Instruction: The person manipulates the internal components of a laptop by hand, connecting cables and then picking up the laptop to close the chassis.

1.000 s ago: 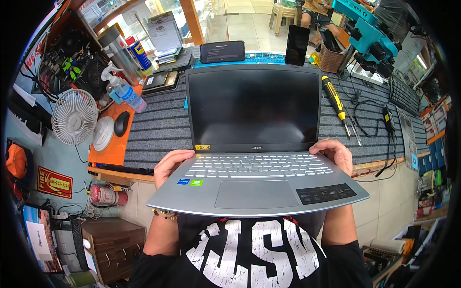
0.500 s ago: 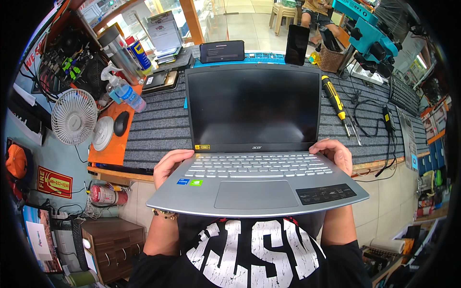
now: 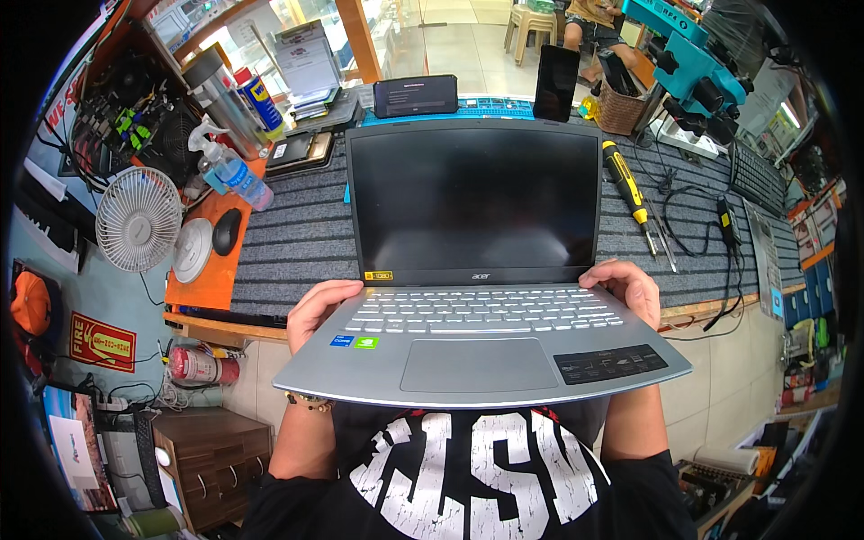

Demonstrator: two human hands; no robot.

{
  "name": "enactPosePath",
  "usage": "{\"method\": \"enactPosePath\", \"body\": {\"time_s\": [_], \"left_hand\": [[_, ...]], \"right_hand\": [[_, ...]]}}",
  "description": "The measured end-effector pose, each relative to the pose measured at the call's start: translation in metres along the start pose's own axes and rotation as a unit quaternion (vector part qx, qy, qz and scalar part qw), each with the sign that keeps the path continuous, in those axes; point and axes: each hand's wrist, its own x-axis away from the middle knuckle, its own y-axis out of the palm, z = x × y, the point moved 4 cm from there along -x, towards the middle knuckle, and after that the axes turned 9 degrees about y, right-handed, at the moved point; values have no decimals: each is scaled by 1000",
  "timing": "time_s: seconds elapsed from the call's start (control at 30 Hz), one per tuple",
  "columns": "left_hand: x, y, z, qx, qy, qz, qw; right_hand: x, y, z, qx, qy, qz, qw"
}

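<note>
An unfolded silver laptop (image 3: 477, 371) fills the middle of the view, held at both sides near its hinge. Its screen (image 3: 477, 198) is dark, and pale light shows around the keys. My left hand (image 3: 319, 306) grips the left edge, thumb on top by the hinge corner and the other fingers going underneath. At the opposite corner my right hand (image 3: 630, 290) is closed on the right edge, with the thumb near the screen's base. The laptop hides the undersides of both grips. Its front edge juts past the workbench toward my chest.
On the ribbed grey mat (image 3: 288, 238) lie a yellow-black screwdriver (image 3: 625, 184), tweezers and cables. Phones (image 3: 416, 96) stand behind the laptop. To the left are a spray bottle (image 3: 241, 175), a mouse (image 3: 227, 231) and a fan (image 3: 139, 219). A teal microscope (image 3: 697, 72) stands far right; a person sits beyond.
</note>
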Motion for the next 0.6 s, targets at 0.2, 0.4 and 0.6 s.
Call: {"method": "enactPosePath", "body": {"time_s": [0.2, 0.4, 0.6], "left_hand": [[1, 0, -1, 6, -1, 3, 1000], [0, 0, -1, 16, -5, 4, 1000], [0, -1, 0, 7, -6, -1, 1000]], "right_hand": [[0, -1, 2, -2, -2, -2, 1000], [0, -2, 3, 0, -2, 1, 1000], [0, -2, 3, -1, -4, -3, 1000]]}}
